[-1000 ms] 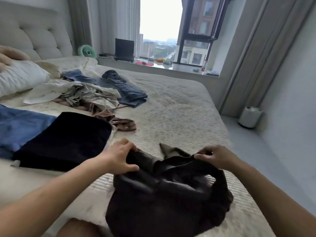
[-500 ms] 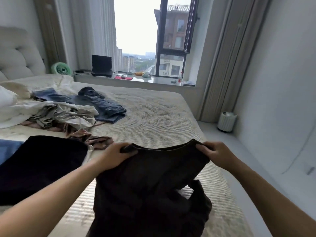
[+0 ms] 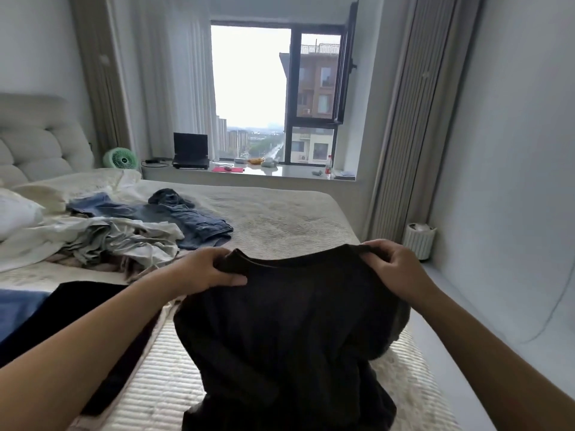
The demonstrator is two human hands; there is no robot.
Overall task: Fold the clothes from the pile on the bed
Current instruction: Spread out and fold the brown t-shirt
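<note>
A dark brown shirt (image 3: 289, 331) hangs in front of me above the bed (image 3: 280, 219), its neckline up. My left hand (image 3: 208, 270) grips its left shoulder and my right hand (image 3: 392, 269) grips its right shoulder. The shirt's lower part bunches near the bottom edge of the view. Beyond my left hand lies the pile of unfolded clothes (image 3: 124, 241): pale grey and white pieces with blue jeans (image 3: 186, 216) behind them. A folded black garment (image 3: 77, 303) and a folded blue one (image 3: 18, 309) lie flat at the left.
A white pillow (image 3: 15, 213) and tufted headboard (image 3: 40, 141) are at the far left. The window sill (image 3: 249, 175) holds a laptop, a green fan (image 3: 119, 157) and a bottle. A white ribbed bin (image 3: 418, 241) stands on the floor right of the bed.
Both hands have raised the dark shirt off the bed and spread it by the shoulders. My head has tilted up, showing more of the window.
</note>
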